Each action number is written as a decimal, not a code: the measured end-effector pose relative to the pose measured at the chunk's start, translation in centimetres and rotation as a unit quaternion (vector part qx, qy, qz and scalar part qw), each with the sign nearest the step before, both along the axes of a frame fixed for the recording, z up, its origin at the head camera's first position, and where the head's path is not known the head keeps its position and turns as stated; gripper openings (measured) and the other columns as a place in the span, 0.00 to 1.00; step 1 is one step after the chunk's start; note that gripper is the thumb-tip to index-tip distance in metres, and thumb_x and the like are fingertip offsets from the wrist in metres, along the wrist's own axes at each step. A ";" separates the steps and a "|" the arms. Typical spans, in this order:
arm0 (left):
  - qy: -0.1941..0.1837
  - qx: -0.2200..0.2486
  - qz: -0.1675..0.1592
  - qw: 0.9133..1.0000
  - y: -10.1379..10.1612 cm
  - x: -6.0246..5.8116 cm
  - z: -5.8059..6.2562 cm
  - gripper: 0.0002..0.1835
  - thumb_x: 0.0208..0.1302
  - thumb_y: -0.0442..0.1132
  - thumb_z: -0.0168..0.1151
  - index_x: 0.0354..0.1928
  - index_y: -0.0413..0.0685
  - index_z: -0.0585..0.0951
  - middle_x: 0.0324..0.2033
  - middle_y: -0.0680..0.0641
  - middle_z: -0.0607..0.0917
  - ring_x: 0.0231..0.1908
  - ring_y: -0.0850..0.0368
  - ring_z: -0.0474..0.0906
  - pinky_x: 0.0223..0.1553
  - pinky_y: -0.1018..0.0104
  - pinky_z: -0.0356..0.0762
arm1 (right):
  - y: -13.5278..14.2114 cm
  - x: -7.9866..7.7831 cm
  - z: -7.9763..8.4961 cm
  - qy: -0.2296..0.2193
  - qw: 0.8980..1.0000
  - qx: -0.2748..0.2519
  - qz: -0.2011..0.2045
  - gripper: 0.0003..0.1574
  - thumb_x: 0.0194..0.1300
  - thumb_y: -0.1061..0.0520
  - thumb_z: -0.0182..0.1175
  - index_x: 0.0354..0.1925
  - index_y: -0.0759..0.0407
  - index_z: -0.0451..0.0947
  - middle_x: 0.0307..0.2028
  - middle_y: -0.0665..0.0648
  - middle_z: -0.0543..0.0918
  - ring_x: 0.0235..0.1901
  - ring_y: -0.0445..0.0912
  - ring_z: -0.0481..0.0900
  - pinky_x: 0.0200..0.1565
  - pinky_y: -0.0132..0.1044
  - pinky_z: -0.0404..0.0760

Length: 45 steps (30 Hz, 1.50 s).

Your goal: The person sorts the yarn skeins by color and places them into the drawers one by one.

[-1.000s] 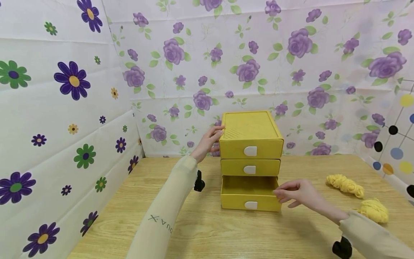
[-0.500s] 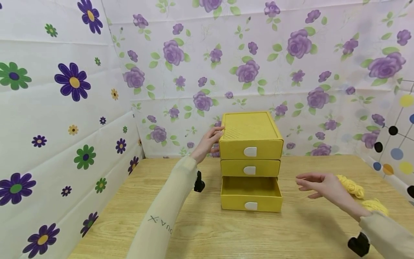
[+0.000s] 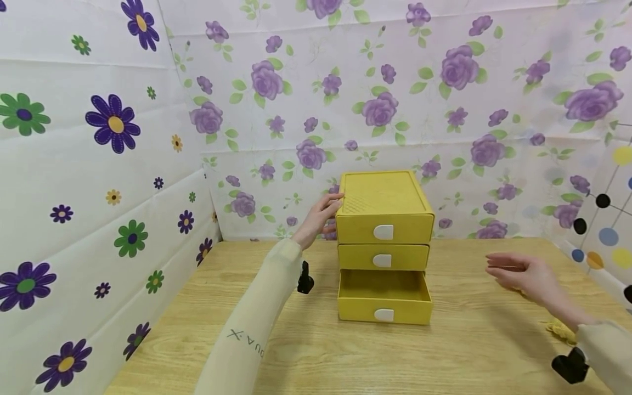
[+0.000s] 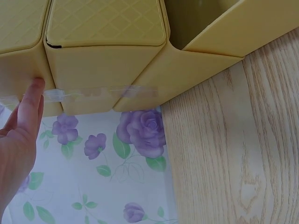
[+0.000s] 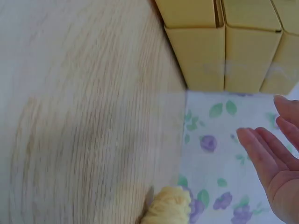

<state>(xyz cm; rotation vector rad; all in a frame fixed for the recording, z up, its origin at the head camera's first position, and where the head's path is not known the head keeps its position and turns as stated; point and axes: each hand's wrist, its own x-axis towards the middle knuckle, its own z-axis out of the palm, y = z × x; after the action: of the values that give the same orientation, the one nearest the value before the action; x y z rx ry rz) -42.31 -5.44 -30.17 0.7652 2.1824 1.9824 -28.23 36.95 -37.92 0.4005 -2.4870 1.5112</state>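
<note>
A yellow three-tier drawer box (image 3: 385, 192) stands on the wooden table, each drawer bearing a white tab. Its bottom drawer (image 3: 384, 310) is pulled out and bare inside; the upper two are closed. My left hand (image 3: 318, 219) rests its fingers against the box's left side near the top, as the left wrist view (image 4: 23, 135) also has it. Off to the right, my right hand (image 3: 530, 280) hovers over the table with fingers extended and nothing in it. Beneath it, mostly hidden, lie a hank of yellow yarn (image 5: 168, 205) and a second yellow yarn bundle (image 3: 562, 331).
Behind the box hangs a white cloth (image 3: 276, 164) printed with purple roses. A daisy-patterned cloth (image 3: 89, 181) walls the left side, and a dotted one (image 3: 612, 219) the right. Wooden table top (image 3: 316, 356) stretches in front of the drawers.
My right hand has left the right corner of the bottom drawer and moved right, over the yarn. The left hand and the drawer box have stayed in place.
</note>
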 end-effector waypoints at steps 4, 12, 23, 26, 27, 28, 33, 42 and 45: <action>-0.002 0.001 -0.002 1.000 0.0 0.0 0.1 0.22 0.69 0.48 0.48 0.63 0.55 0.66 0.53 0.46 0.67 0.47 0.48 0.68 0.42 0.55 0.73 | 1.6 0.1 0.1 0.029 0.995 0.081 -0.051 0.26 0.60 0.54 0.61 0.54 0.66 0.72 0.41 0.40 0.77 0.36 0.29 0.75 0.32 0.28 0.76; -0.018 0.000 -0.023 1.000 0.0 1.3 1.5 0.24 0.70 0.44 0.45 0.66 0.48 0.62 0.56 0.42 0.63 0.50 0.46 0.65 0.45 0.52 0.70 | 3.8 0.0 0.2 0.006 0.991 0.103 -0.091 0.32 0.59 0.51 0.62 0.56 0.68 0.70 0.43 0.40 0.75 0.36 0.27 0.72 0.32 0.31 0.77; -0.022 -0.009 -0.024 0.999 0.0 2.2 2.3 0.25 0.71 0.43 0.44 0.66 0.44 0.59 0.57 0.41 0.63 0.50 0.46 0.66 0.48 0.48 0.66 | 5.3 -0.8 -0.2 -0.013 0.966 0.199 -0.165 0.41 0.61 0.41 0.56 0.56 0.75 0.65 0.51 0.78 0.67 0.46 0.72 0.65 0.34 0.57 0.71; -0.024 -0.010 -0.026 0.999 -0.1 2.2 2.3 0.25 0.71 0.43 0.44 0.67 0.45 0.59 0.57 0.41 0.63 0.51 0.45 0.66 0.48 0.48 0.66 | 5.8 -1.1 -0.5 -0.024 0.965 0.202 -0.166 0.42 0.61 0.41 0.56 0.57 0.75 0.64 0.51 0.79 0.66 0.47 0.72 0.64 0.34 0.57 0.70; -0.024 -0.009 -0.027 0.999 -0.1 2.2 2.3 0.25 0.71 0.43 0.44 0.67 0.45 0.59 0.57 0.41 0.63 0.51 0.45 0.66 0.48 0.48 0.66 | 6.0 -1.1 -0.6 -0.028 0.965 0.202 -0.166 0.43 0.61 0.40 0.56 0.57 0.76 0.64 0.52 0.79 0.65 0.47 0.72 0.63 0.34 0.57 0.70; -0.025 -0.008 -0.027 0.999 -0.1 2.2 2.3 0.25 0.71 0.43 0.44 0.67 0.45 0.59 0.57 0.41 0.63 0.51 0.44 0.66 0.48 0.48 0.66 | 6.2 -1.2 -0.7 -0.034 0.964 0.203 -0.166 0.44 0.60 0.39 0.56 0.57 0.76 0.64 0.52 0.79 0.65 0.47 0.73 0.63 0.34 0.57 0.70; -0.025 -0.006 -0.028 0.999 -0.1 1.9 2.1 0.25 0.71 0.43 0.44 0.67 0.45 0.59 0.57 0.41 0.62 0.50 0.45 0.65 0.48 0.49 0.67 | 6.9 -1.2 -1.1 -0.065 0.963 0.202 -0.166 0.48 0.58 0.37 0.57 0.56 0.77 0.63 0.52 0.80 0.63 0.46 0.73 0.61 0.35 0.59 0.67; -0.011 0.001 0.002 1.000 0.1 0.1 0.4 0.23 0.69 0.48 0.48 0.63 0.54 0.65 0.54 0.46 0.67 0.48 0.47 0.69 0.43 0.54 0.72 | 8.1 -2.1 -2.4 -0.074 0.963 0.203 -0.161 0.45 0.55 0.43 0.63 0.54 0.78 0.65 0.51 0.81 0.64 0.45 0.73 0.62 0.34 0.58 0.69; -0.007 0.001 0.005 1.000 0.1 0.1 0.2 0.23 0.68 0.49 0.48 0.63 0.55 0.66 0.54 0.46 0.67 0.47 0.48 0.69 0.42 0.55 0.73 | 9.6 -3.4 -4.2 -0.067 0.962 0.205 -0.166 0.39 0.53 0.47 0.66 0.54 0.74 0.68 0.50 0.79 0.66 0.44 0.72 0.65 0.30 0.52 0.72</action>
<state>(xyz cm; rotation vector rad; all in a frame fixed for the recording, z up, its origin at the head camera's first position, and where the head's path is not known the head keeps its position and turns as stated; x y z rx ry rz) -42.25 -5.31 -29.97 0.7398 2.1809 1.9881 -31.67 46.51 -42.08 -0.0677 -2.7947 0.9241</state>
